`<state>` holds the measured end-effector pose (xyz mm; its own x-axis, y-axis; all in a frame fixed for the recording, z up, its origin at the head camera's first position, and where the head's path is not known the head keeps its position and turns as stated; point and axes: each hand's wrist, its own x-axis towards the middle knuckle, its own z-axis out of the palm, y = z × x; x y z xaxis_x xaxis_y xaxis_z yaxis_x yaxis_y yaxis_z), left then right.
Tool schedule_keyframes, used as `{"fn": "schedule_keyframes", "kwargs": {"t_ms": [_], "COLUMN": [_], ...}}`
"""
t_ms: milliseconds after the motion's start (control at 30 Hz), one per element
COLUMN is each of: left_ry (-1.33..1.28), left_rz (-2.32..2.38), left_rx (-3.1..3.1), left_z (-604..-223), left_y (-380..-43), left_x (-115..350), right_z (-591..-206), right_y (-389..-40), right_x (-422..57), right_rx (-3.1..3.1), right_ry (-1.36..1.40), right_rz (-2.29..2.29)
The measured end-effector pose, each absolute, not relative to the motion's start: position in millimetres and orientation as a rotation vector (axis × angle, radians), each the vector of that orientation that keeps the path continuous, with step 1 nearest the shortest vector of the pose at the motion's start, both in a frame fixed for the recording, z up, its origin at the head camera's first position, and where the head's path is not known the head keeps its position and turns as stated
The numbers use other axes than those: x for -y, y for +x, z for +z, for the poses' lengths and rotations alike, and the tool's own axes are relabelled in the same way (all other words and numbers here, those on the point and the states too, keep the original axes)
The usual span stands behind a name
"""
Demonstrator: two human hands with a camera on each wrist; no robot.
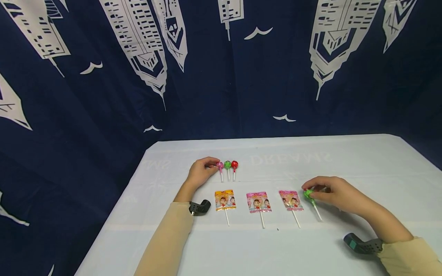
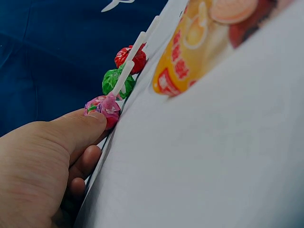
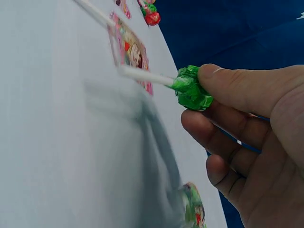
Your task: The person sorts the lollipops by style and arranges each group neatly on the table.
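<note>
My left hand point(image 1: 203, 171) pinches the head of a pink lollipop point(image 1: 220, 165) between thumb and finger at the back of the table. Right beside it, a green lollipop point(image 1: 227, 165) and a red lollipop point(image 1: 235, 165) lie in a row, sticks toward me. In the right wrist view, thumb and fingers of my right hand point(image 3: 256, 118) grip another green lollipop point(image 3: 192, 90) by its wrapped head. The head view has this held green lollipop point(image 1: 308, 193) just right of the flat packets, its white stick slanting down toward me.
Across the middle lie flat lollipops in an orange packet point(image 1: 225, 200), a pink packet point(image 1: 259, 202) and a second pink packet point(image 1: 291, 200). A green packet point(image 3: 194, 206) shows below my right hand. Behind the white table point(image 1: 241, 249) hangs a dark blue curtain point(image 1: 224, 96).
</note>
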<state>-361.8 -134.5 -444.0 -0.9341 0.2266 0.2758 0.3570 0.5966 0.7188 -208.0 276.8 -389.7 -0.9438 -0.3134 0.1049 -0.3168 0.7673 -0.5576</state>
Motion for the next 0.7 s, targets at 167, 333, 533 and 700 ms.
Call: {"fn": "schedule_keyframes", "kwargs": {"t_ms": [167, 333, 533, 700], "left_ry": [-0.488, -0.486, -0.485, -0.470], "left_rz": [-1.268, -1.255, -1.265, -1.265], "left_rx": [2.662, 2.664, 2.664, 2.679], "left_z": [-444.3, -444.5, -445.7, -446.3], "left_y": [-361.5, -362.0, -363.6, -364.3], "left_x": [135.8, 135.8, 135.1, 134.5], "right_z": [-383.1, -376.4, -371.4, -365.7], "right_y": [-206.7, -205.4, -212.4, -220.7], "right_x": [-271.9, -264.0, -254.1, -245.6], "right_rx": [2.894, 2.833, 2.783, 2.771], "right_ry": [0.532, 0.546, 0.558, 0.558], "right_rz": [0.961, 0.980, 0.948, 0.943]}}
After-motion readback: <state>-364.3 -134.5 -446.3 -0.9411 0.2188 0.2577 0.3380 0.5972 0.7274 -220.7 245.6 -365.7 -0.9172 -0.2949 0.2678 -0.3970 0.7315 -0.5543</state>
